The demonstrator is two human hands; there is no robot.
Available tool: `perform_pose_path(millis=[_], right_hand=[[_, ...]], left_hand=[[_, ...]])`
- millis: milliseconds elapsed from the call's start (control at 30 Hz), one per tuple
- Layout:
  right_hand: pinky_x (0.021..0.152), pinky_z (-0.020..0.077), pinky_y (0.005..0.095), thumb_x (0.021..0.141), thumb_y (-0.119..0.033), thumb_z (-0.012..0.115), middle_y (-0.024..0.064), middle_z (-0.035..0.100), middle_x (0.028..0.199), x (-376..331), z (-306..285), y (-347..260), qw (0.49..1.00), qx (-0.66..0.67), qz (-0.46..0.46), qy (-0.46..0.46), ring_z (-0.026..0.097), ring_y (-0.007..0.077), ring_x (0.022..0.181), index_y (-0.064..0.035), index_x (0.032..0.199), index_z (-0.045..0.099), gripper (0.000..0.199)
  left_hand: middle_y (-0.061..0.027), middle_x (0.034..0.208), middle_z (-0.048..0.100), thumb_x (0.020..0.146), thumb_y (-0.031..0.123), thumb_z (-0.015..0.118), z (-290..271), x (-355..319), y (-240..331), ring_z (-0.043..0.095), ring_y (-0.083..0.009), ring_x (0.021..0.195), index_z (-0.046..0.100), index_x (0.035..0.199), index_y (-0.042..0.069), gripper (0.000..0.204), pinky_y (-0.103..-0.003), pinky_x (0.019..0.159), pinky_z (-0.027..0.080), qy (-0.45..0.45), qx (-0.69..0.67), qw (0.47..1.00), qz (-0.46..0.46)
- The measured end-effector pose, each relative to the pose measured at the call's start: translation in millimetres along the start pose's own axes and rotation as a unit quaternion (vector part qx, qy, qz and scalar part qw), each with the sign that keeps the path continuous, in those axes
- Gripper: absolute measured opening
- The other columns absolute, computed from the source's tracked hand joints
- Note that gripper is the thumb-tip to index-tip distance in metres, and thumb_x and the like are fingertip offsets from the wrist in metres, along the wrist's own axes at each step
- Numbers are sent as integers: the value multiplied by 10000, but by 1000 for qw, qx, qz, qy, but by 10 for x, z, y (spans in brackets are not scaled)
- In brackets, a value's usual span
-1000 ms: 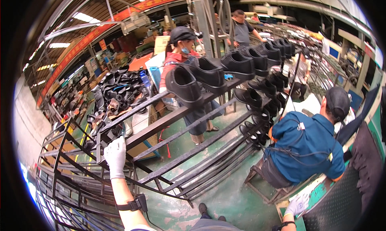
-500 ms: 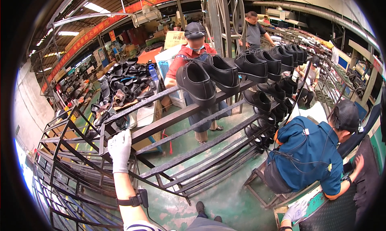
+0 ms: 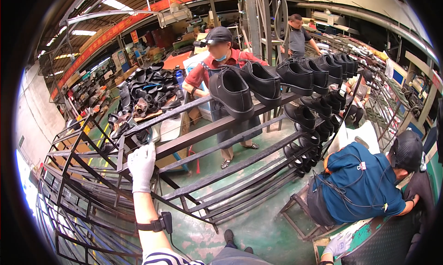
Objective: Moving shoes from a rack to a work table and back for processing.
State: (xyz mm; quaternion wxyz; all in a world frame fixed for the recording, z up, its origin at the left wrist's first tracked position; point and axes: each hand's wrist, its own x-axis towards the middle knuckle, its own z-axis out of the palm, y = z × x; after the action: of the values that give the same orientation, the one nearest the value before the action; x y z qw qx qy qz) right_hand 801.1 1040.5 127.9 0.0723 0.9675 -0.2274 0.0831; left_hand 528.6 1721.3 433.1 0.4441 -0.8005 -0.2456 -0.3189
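My left hand [image 3: 142, 167], in a white knit glove, is closed around the near left end of a dark metal shoe rack [image 3: 184, 142]. On the rack's top rails, to the right of that hand, stands a row of black shoes [image 3: 230, 92], and more black shoes [image 3: 302, 116] sit on the tiers below. At the lower right my right hand [image 3: 339, 244], also gloved, lies with fingers extended on the worn green edge of a workbench [image 3: 367, 232]. It appears to hold nothing.
Behind the rack stands a person in red [image 3: 217, 66]. A seated person in blue [image 3: 355, 182] leans over the bench at right. More metal racks [image 3: 87, 209] crowd the left, and a pile of black shoe parts [image 3: 147, 92] covers a far table. Another person [image 3: 297, 39] stands farther back.
The view has shifted slightly. The person in red has turned and straightened somewhat, and the person in blue leans farther over the bench. Both my hands keep their places.
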Motion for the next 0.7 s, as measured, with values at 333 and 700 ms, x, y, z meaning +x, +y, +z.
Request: perform_pose_path(millis=[333,700], right_hand=[[1105,390,423,1045,-368,392,75,536,1484,-32,-25,5,999,18,-14,43,506,273,1344,-81,1437,530,504],[1058,427,424,1041,-362,432,73,584,1431,21,324,130,993,-9,-55,107,554,268,1289,-108,1423,553,474]], left_hand=[[32,855,620,868,189,650,-41,32,33,629,-167,794,671,1051,172,185,-357,667,445,-16,-24,999,-26],[43,878,625,848,205,658,-39,23,28,624,-154,787,667,1084,188,237,-363,672,441,-20,-7,1000,-18]])
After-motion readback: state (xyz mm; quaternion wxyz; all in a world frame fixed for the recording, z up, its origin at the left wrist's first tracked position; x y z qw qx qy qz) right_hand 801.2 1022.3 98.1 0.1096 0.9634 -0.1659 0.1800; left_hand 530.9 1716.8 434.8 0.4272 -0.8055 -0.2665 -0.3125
